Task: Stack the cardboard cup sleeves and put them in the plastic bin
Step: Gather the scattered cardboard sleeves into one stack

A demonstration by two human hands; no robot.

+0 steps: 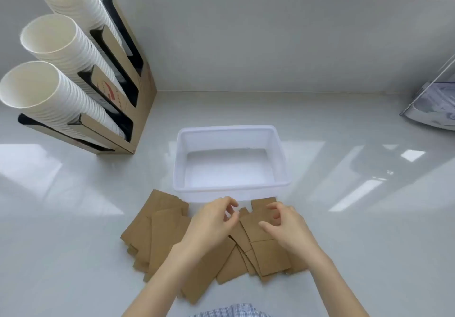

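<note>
Several flat brown cardboard cup sleeves lie scattered and overlapping on the white counter near its front edge. Just behind them stands an empty translucent plastic bin. My left hand hovers over the middle of the pile with fingers curled and apart, holding nothing. My right hand hovers beside it over the right-hand sleeves, also with fingers spread and empty. Both hands cover part of the pile.
A cardboard cup dispenser with three tilted stacks of white paper cups stands at the back left. A clear container sits at the right edge. The counter meets a low wall behind the bin.
</note>
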